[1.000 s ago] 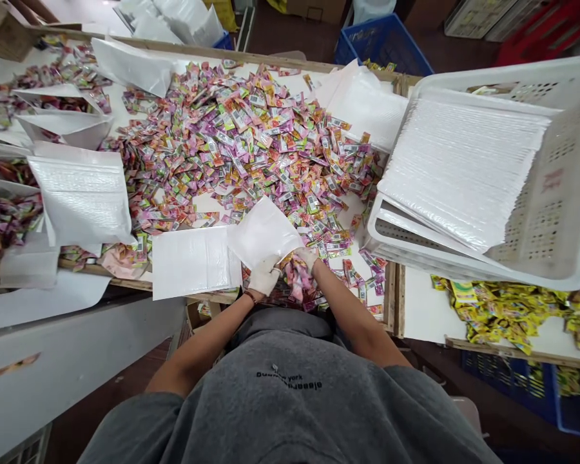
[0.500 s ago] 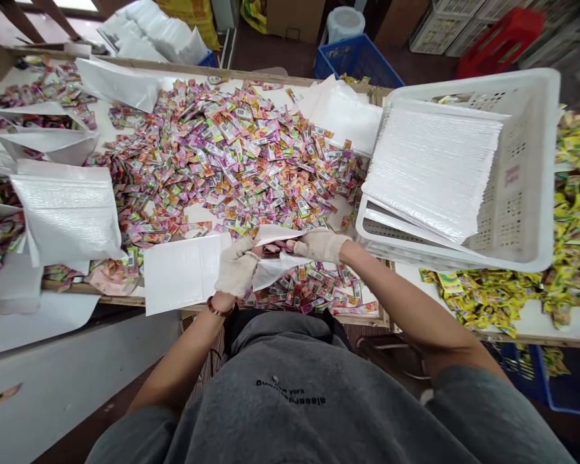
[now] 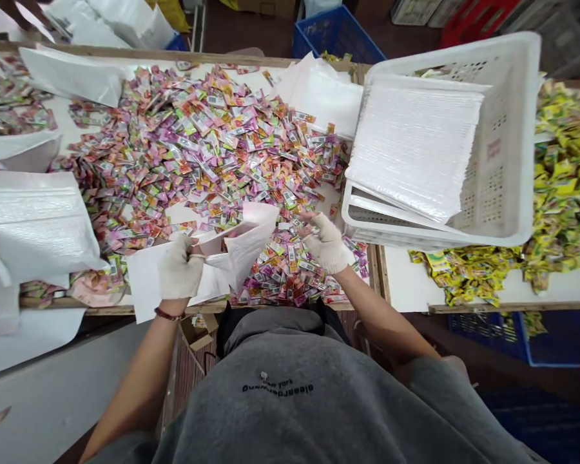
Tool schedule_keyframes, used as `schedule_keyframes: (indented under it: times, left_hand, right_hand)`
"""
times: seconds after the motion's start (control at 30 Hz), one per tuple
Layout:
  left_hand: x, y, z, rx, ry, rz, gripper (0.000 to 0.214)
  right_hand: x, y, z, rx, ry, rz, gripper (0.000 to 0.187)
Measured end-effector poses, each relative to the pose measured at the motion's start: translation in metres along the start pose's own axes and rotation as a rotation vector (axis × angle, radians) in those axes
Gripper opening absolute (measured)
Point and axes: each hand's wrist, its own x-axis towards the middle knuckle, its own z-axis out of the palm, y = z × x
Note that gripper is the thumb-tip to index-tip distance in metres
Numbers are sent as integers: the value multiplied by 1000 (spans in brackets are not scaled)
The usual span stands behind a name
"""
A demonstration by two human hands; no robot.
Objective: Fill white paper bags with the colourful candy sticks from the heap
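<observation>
white pouch (image 3: 244, 241) | at near edge of sachets (image 3: 212, 142), mouth gaping toward the pile | left hand (image 3: 180, 269): nearer, clamped on pouch's left end | right hand (image 3: 326, 245): just right of mouth, half-curled on sachets, hold indeterminate

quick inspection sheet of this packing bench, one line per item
surface: white tabletop with wooden rim, mostly covered
job's things: white pouch held open; pink sachets heaped loose
clutter: other pouches at left; white basket holding empty pouch stack; yellow sachets at right
hands: left hand gloved, fingers pinching the pouch mouth; right hand gloved, open on the sachets
cables: nothing seen
surroundings: blue crate and red crate beyond the table
</observation>
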Motion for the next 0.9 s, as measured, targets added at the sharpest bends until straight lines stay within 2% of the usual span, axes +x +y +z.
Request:
schedule_keyframes:
  times: [0.03, 0.07, 0.1, 0.13, 0.17, 0.23, 0.27, 0.33, 0.4, 0.5, 0.63, 0.7, 0.8, 0.9]
  left_hand:
    - [1, -6, 9, 28, -9, -10, 13]
    - [1, -12, 18, 41, -11, -3, 14]
    - [1, -17, 28, 48, 2, 25, 17]
    - [0, -22, 35, 57, 21, 77, 19]
    - [0, -25, 40, 72, 30, 144, 22]
    - [1, -26, 41, 149, -42, 308, 21]
    - [3, -23, 39, 212, -130, 397, 17]
    - [9, -11, 32, 372, -357, 541, 13]
    - [18, 7, 27, 537, -522, 587, 17]
    - [28, 35, 27, 723, -610, 521, 30]
    - [31, 57, 31, 800, -724, 468, 50]
    - [26, 58, 32, 778, -744, 467, 50]
    - [17, 54, 33, 709, -710, 443, 49]
    - [7, 49, 38, 602, -700, 396, 50]
  right_hand:
    - [-12, 15, 14, -35, 18, 129, 72]
    - [-25, 30, 33, -108, -48, 294, 96]
    - [-38, 43, 56, -189, -172, 473, 119]
    - [-50, 55, 79, -252, -356, 620, 135]
    - [-60, 63, 103, -308, -523, 689, 145]
    - [-70, 74, 139, -419, -650, 680, 143]
    - [-70, 76, 150, -459, -652, 647, 138]
    - [-60, 81, 157, -497, -581, 583, 127]
    - [-41, 86, 148, -480, -480, 524, 110]
    - [-8, 97, 121, -321, -369, 481, 85]
    - [20, 106, 86, -66, -333, 519, 76]
    - [20, 106, 66, -10, -307, 531, 69]
    - [7, 103, 26, 63, -240, 535, 50]
    - [-7, 91, -17, 209, -146, 464, 36]
